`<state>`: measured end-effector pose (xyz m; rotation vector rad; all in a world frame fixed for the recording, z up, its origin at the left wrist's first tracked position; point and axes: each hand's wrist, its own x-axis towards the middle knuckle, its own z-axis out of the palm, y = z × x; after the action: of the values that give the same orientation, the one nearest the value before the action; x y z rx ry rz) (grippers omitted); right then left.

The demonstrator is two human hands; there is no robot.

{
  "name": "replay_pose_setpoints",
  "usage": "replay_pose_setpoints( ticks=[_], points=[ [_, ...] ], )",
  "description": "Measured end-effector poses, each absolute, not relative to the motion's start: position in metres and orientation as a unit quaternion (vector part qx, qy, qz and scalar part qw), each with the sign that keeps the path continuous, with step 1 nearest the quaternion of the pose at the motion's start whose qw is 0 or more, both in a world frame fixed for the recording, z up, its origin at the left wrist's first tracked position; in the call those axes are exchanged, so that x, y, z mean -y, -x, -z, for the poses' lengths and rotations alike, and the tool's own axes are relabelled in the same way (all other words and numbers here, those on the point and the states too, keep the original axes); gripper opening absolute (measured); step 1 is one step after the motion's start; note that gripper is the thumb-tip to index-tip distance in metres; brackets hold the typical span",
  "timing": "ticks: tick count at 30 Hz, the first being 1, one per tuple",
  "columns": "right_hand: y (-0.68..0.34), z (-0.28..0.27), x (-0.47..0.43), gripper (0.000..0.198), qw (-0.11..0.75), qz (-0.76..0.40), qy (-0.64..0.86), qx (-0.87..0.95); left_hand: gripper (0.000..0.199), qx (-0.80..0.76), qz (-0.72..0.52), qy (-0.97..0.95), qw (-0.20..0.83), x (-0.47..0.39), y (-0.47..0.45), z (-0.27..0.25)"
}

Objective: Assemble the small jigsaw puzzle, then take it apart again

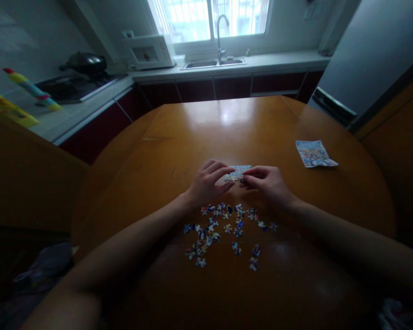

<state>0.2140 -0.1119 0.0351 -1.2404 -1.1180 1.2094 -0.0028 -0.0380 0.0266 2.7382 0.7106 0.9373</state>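
Note:
A partly joined jigsaw puzzle (239, 170), pale blue along its far side, lies flat on the wooden table between my two hands. My left hand (211, 181) rests at its left edge, fingers apart and thumb stretched toward the near side, holding nothing. At the near right corner, the thumb and fingertips of my right hand (266, 181) pinch a small puzzle piece (241, 179) against the joined part. Closer to me, loose puzzle pieces (206, 236) are scattered, several of them overlapping in a heap on the left.
A creased picture sheet (313, 153) lies at the right on the round-ended table (206, 133). Beyond it stand a sink (213, 64), a microwave (149, 51) and a stove with a dark pot (86, 63). A fridge (368, 59) is at the right.

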Motion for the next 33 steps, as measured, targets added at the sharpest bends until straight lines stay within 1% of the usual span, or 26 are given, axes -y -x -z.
replay_pose_setpoints(
  ticks=[4, 12, 14, 17, 19, 22, 25, 30, 33],
  points=[
    [-0.209, -0.037, 0.116, 0.021, 0.5, -0.522, 0.517, 0.458, 0.029, -0.214, -0.308, -0.925, 0.062, 0.041, 0.004, -0.026],
    [-0.206, -0.035, 0.117, 0.023, 0.481, -0.529, 0.504, 0.485, 0.015, -0.16, -0.369, -0.915, 0.022, 0.038, 0.002, -0.024],
    [-0.208, -0.034, 0.116, 0.021, 0.492, -0.478, 0.495, 0.533, 0.014, -0.164, -0.375, -0.912, 0.019, 0.039, 0.002, -0.025],
    [-0.214, -0.035, 0.114, 0.013, 0.503, -0.323, 0.449, 0.664, 0.013, -0.166, -0.387, -0.907, 0.018, 0.039, 0.002, -0.026],
    [-0.219, -0.037, 0.112, 0.011, 0.487, -0.232, 0.391, 0.746, 0.013, -0.167, -0.387, -0.907, 0.02, 0.038, 0.002, -0.027],
    [-0.223, -0.037, 0.11, 0.006, 0.459, -0.154, 0.333, 0.809, 0.013, -0.171, -0.379, -0.909, 0.025, 0.038, 0.003, -0.027],
    [-0.221, -0.034, 0.11, 0.008, 0.455, -0.116, 0.316, 0.825, 0.013, -0.163, -0.379, -0.911, 0.023, 0.039, 0.003, -0.027],
    [-0.227, -0.034, 0.105, 0.011, 0.456, -0.107, 0.307, 0.828, 0.019, -0.145, -0.399, -0.905, 0.038, 0.04, 0.004, -0.03],
    [-0.245, -0.035, 0.094, 0.01, 0.461, -0.091, 0.341, 0.815, 0.014, -0.175, -0.397, -0.899, 0.057, 0.039, 0.003, -0.03]
  ],
)
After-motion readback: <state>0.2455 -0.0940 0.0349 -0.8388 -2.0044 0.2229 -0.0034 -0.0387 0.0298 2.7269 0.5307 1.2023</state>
